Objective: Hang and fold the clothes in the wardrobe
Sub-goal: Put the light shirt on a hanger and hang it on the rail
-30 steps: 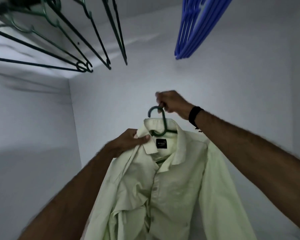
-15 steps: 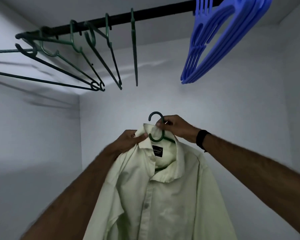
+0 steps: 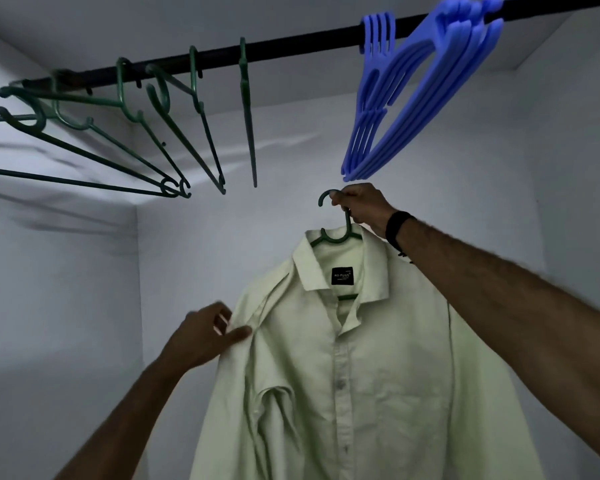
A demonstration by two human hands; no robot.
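The right hand [image 3: 359, 207] grips the hanger [image 3: 336, 233] by its hook, lifting the shirt [image 3: 360, 375] toward the rail [image 3: 291, 51] above; the left hand [image 3: 206, 336] pinches its shoulder (probably to steady it).

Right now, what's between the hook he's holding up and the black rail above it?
In the head view, the lower tips of the blue hangers dangle just above the right hand gripping the green hanger; the black rail lies above them.
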